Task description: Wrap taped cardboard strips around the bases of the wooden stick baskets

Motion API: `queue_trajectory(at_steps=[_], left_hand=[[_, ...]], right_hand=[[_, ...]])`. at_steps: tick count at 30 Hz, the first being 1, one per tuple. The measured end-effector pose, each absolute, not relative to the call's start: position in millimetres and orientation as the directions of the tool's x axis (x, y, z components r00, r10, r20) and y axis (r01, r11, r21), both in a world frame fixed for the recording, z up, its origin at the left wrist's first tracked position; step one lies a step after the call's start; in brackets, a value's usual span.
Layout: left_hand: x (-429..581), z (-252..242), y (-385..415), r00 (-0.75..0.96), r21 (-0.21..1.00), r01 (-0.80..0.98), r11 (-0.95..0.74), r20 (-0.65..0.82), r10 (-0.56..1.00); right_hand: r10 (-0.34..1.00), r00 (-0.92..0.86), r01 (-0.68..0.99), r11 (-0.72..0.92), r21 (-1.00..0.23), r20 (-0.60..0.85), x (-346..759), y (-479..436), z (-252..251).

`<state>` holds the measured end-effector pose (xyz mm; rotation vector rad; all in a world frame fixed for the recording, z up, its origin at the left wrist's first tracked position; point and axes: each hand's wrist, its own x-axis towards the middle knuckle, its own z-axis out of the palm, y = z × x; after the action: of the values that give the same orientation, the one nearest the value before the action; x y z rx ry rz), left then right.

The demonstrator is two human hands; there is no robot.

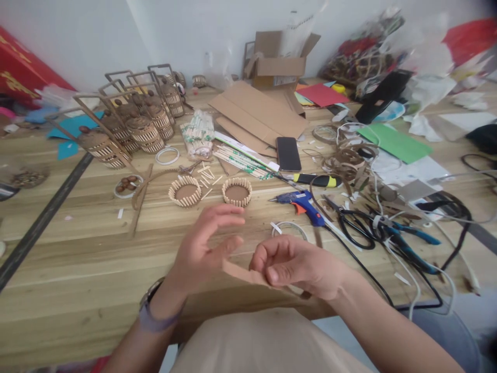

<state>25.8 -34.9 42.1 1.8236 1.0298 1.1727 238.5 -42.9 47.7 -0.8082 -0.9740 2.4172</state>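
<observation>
Near the table's front edge, my right hand (pixel 297 264) pinches a thin brown cardboard strip (pixel 243 273) between thumb and fingers. The strip's free end reaches left toward my left hand (pixel 212 241), whose fingers are spread with the thumb apart; whether its palm touches the strip is hidden. Beyond my hands stand two small round baskets, a left one (pixel 185 192) and a right one (pixel 236 192), each ringed with short wooden sticks on a brown base. A roll of tape (pixel 289 228) lies just behind my right hand.
A blue glue gun (pixel 297 199), black scissors (pixel 353 225), pliers (pixel 413 243) and cables crowd the right side. A phone (pixel 288 154) and a utility knife (pixel 316 180) lie behind. Several lidded stick baskets with tall handles (pixel 145 133) stand back left, cardboard sheets (pixel 260 114) at centre.
</observation>
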Motion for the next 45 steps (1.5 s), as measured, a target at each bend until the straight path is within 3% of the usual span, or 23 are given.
queue_trajectory(at_steps=[2, 5, 11, 15, 17, 18, 20, 24, 28, 32, 38, 43, 45], left_hand=[[27.4, 33.8, -15.8, 0.235, 0.788, 0.439, -0.432, 0.363, 0.902], [38.4, 15.8, 17.9, 0.333, 0.614, 0.626, -0.48, 0.346, 0.877], [62.1, -4.1, 56.7, 0.415, 0.635, 0.611, -0.473, 0.252, 0.874], [38.4, 15.8, 44.3, 0.509, 0.732, 0.503, -0.46, 0.179, 0.842], [20.1, 27.5, 30.0, 0.588, 0.814, 0.409, -0.413, 0.111, 0.801], [12.2, 31.7, 21.9, 0.618, 0.916, 0.298, -0.27, 0.031, 0.786], [1.5, 35.2, 5.4, 0.637, 0.993, 0.106, -0.042, -0.036, 0.77], [1.1, 29.0, -22.9, 0.621, 0.967, -0.127, 0.222, -0.097, 0.778], [13.7, 20.9, -42.2, 0.629, 0.91, -0.247, 0.332, -0.11, 0.769], [19.0, 9.3, -54.2, 0.654, 0.895, -0.248, 0.371, -0.128, 0.746], [4.0, 1.2, -53.8, 0.738, 0.908, -0.14, 0.395, -0.17, 0.653], [9.6, 32.4, -43.3, 0.745, 0.933, 0.023, 0.358, -0.255, 0.617], [16.9, 44.7, -39.8, 0.758, 0.958, 0.12, 0.26, -0.257, 0.599]], right_hand=[[0.612, -0.691, -0.079, -0.593, -0.801, -0.385, 248.2, -45.6, 51.5], [0.709, -0.61, 0.093, -0.38, -0.92, -0.354, 262.0, -49.3, 60.5], [0.792, -0.59, 0.295, 0.032, -0.955, -0.156, 285.1, -58.3, 76.2], [0.841, -0.536, 0.383, 0.169, -0.908, -0.07, 303.8, -62.6, 86.3], [0.857, -0.51, 0.429, 0.181, -0.885, -0.072, 312.5, -60.1, 91.7], [0.863, -0.5, 0.45, 0.184, -0.874, -0.075, 315.9, -57.3, 94.5], [0.867, -0.492, 0.472, 0.188, -0.861, -0.08, 319.5, -48.7, 99.9], [0.803, -0.588, 0.377, 0.164, -0.912, -0.099, 312.4, -26.3, 106.6], [0.672, -0.711, 0.255, -0.026, -0.967, -0.206, 293.7, -13.1, 102.7], [0.541, -0.783, 0.209, -0.236, -0.949, -0.307, 277.1, -17.4, 89.1], [0.454, -0.782, 0.192, -0.474, -0.859, -0.426, 263.5, -35.5, 77.8], [0.569, -0.682, 0.275, -0.383, -0.882, -0.46, 254.3, -42.1, 83.1], [0.594, -0.664, 0.335, -0.309, -0.89, -0.455, 251.5, -42.7, 85.6]])
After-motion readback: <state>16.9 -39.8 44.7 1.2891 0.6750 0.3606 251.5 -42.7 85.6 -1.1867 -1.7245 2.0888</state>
